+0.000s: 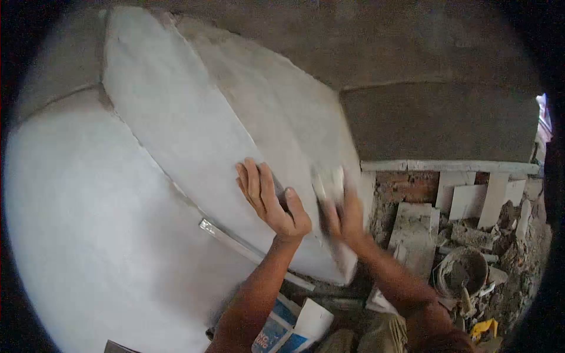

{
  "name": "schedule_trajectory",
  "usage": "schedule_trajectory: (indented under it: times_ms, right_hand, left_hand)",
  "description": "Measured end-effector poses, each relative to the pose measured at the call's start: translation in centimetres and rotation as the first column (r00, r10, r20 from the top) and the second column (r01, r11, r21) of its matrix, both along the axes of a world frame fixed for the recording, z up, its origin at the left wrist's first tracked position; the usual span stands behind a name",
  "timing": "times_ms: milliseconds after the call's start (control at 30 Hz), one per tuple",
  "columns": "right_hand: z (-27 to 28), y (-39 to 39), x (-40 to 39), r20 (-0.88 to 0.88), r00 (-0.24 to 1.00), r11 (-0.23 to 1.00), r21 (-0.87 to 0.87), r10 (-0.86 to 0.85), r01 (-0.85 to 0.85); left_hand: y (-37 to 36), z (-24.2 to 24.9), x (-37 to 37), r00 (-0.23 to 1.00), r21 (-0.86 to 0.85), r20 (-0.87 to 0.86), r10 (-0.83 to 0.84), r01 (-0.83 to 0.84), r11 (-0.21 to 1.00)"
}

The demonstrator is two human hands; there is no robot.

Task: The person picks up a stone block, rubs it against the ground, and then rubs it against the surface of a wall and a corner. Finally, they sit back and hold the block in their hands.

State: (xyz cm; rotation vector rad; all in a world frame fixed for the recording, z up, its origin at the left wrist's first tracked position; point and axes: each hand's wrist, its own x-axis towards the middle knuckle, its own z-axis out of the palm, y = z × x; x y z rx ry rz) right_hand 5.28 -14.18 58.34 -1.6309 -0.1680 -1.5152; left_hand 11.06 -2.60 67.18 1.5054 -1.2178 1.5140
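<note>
I see my left hand [271, 197] flat and open on the big tile [194, 135]; my blurry right hand [344, 217] grips a small block [329, 183] by the tile's right edge.

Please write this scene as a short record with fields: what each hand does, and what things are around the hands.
left hand: left hand lies flat, fingers spread, on the large grey tile set against the wall
right hand: right hand is blurred; it grips a small pale block at the tile's right edge
wall: bare cement render to the right of the tile
floor: bucket with mortar, rubble and cut tile pieces
below arms: blue and white bag
</note>
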Motion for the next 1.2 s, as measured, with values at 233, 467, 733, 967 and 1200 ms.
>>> schedule_trajectory:
  times_ms: [233, 467, 733, 967, 1200]
  right_hand:
    - [12.2, -2.5, 2.8, 0.18, 0.954, 0.954, -0.137, -0.241, 0.267]
    - [-5.2, -4.2, -2.8, -0.232, 0.955, 0.95, 0.289, 0.187, -0.116]
    - [1.7, -5.5, -4.2, 0.489, 0.264, 0.02, 0.448, 0.832, -0.894]
    - [2.1, -5.3, -3.6, 0.491, 0.349, 0.117, 0.442, 0.798, -0.889]
    - [3.9, -4.1, -2.1, 0.426, 0.443, 0.187, 0.52, 0.789, -0.833]
  left_hand:
    - [-0.6, -0.1, 0.3, 0.998, -0.08, 0.006, -0.058, 0.058, 0.995]
    - [-0.6, 0.1, 0.3, 0.999, -0.063, 0.011, -0.045, 0.046, 0.997]
    - [-0.2, 0.2, 0.3, 0.998, -0.019, 0.054, -0.04, 0.041, 0.999]
    - [-0.1, 0.2, 0.4, 0.999, -0.024, 0.023, -0.041, 0.042, 0.999]
    - [-0.3, 0.1, 0.6, 0.997, -0.053, 0.049, -0.056, 0.059, 0.997]
